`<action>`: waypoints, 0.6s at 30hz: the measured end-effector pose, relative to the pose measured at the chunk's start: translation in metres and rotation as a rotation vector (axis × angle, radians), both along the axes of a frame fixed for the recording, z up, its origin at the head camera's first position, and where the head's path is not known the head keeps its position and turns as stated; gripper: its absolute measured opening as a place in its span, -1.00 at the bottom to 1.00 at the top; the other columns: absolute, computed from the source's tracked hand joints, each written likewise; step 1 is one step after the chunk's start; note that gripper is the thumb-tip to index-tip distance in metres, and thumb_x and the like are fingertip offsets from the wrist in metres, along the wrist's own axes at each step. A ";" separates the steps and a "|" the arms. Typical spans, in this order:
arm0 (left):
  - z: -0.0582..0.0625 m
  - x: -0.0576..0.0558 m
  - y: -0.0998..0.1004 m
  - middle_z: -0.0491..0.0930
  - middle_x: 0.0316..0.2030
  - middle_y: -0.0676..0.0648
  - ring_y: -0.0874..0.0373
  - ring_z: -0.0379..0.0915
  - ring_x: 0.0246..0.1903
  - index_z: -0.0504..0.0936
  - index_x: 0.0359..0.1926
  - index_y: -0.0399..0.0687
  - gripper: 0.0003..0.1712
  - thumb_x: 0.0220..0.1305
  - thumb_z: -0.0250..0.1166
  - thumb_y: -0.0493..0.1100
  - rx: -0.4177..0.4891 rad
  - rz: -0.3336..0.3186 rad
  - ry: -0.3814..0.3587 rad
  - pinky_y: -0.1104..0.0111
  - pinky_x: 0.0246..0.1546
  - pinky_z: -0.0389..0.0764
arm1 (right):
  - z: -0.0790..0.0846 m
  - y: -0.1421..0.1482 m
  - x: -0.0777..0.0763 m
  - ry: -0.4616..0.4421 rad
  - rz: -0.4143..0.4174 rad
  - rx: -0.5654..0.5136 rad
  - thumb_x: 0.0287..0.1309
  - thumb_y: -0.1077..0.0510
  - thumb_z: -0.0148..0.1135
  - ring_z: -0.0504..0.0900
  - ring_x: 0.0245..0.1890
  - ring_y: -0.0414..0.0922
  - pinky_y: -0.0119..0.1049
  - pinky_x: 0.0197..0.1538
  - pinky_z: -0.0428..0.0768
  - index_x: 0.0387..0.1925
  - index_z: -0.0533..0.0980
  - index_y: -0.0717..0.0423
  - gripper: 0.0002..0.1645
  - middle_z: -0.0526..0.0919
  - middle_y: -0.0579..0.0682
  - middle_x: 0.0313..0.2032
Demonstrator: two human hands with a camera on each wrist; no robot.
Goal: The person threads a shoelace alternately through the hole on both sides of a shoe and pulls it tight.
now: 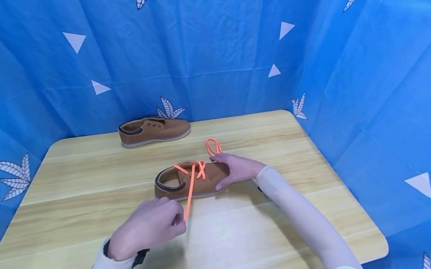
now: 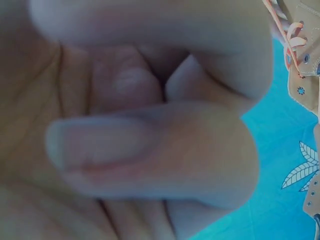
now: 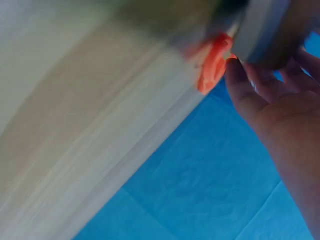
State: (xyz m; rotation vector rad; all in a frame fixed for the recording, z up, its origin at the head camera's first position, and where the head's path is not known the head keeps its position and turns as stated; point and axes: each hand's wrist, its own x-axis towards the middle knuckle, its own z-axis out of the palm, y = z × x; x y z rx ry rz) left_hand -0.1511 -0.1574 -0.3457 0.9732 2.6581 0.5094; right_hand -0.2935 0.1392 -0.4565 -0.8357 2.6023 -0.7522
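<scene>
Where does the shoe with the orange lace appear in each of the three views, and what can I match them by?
Head: the shoe is just below and left of centre, the right hand gripping its toe.
Left wrist: cut off at the upper right edge, its orange lace visible.
Right wrist: only partly in view and blurred, upper right, at the right hand's fingertips.
Shared landmark: the blue curtain.
</scene>
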 end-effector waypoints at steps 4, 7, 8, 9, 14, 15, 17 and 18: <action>0.003 0.002 0.001 0.08 -0.74 0.29 0.42 0.03 -0.71 0.32 -0.74 0.21 -0.59 0.12 0.25 -0.22 -0.004 -0.002 0.029 0.46 -0.64 0.07 | -0.001 -0.004 0.005 0.033 0.024 0.093 -0.14 -0.32 0.65 0.15 0.62 0.13 -0.03 0.61 0.19 0.58 0.15 0.16 0.40 0.25 0.15 0.57; 0.005 0.006 0.001 0.07 -0.74 0.30 0.43 0.02 -0.71 0.32 -0.74 0.22 -0.59 0.11 0.26 -0.21 0.000 -0.008 0.054 0.47 -0.65 0.07 | 0.001 -0.007 0.007 0.060 0.015 0.109 -0.13 -0.30 0.65 0.20 0.59 0.14 -0.03 0.60 0.22 0.57 0.17 0.19 0.38 0.26 0.18 0.55; 0.006 0.007 0.001 0.09 -0.74 0.31 0.44 0.04 -0.71 0.34 -0.73 0.23 -0.61 0.11 0.27 -0.21 0.002 -0.011 0.063 0.47 -0.64 0.08 | 0.001 -0.007 0.007 0.062 0.012 0.110 -0.12 -0.30 0.65 0.22 0.59 0.13 -0.04 0.60 0.23 0.57 0.18 0.19 0.37 0.27 0.18 0.55; 0.006 0.008 0.001 0.10 -0.74 0.31 0.44 0.05 -0.71 0.35 -0.72 0.23 -0.62 0.10 0.27 -0.21 0.003 -0.012 0.075 0.48 -0.64 0.09 | 0.001 -0.008 0.007 0.063 0.009 0.110 -0.12 -0.30 0.65 0.23 0.58 0.13 -0.04 0.59 0.23 0.57 0.18 0.19 0.36 0.27 0.18 0.55; 0.008 0.007 0.003 0.21 -0.74 0.30 0.44 0.12 -0.72 0.46 -0.67 0.24 -0.69 0.11 0.28 -0.21 0.021 0.014 0.079 0.48 -0.66 0.16 | 0.000 -0.006 0.003 0.049 0.003 0.076 -0.08 -0.31 0.62 0.18 0.60 0.14 0.00 0.61 0.19 0.58 0.14 0.19 0.37 0.22 0.20 0.57; 0.008 0.007 0.004 0.22 -0.74 0.29 0.43 0.13 -0.72 0.48 -0.66 0.24 -0.69 0.11 0.29 -0.21 0.023 0.025 0.074 0.48 -0.67 0.16 | 0.001 -0.005 0.003 0.051 -0.004 0.045 -0.04 -0.31 0.60 0.17 0.60 0.13 0.01 0.61 0.19 0.59 0.14 0.16 0.34 0.22 0.19 0.57; 0.010 0.005 0.005 0.25 -0.74 0.28 0.42 0.15 -0.72 0.52 -0.64 0.24 -0.71 0.13 0.29 -0.21 0.029 0.043 0.059 0.48 -0.67 0.18 | 0.007 -0.005 0.006 0.079 -0.005 -0.059 0.12 -0.27 0.51 0.21 0.59 0.10 0.01 0.59 0.23 0.57 0.20 0.13 0.17 0.27 0.15 0.56; 0.010 0.004 0.005 0.26 -0.74 0.28 0.41 0.15 -0.73 0.53 -0.63 0.24 -0.71 0.14 0.29 -0.21 0.031 0.050 0.053 0.47 -0.67 0.18 | 0.013 -0.007 0.010 0.097 0.004 -0.124 0.21 -0.22 0.46 0.25 0.57 0.07 0.01 0.58 0.26 0.55 0.25 0.10 0.04 0.31 0.12 0.53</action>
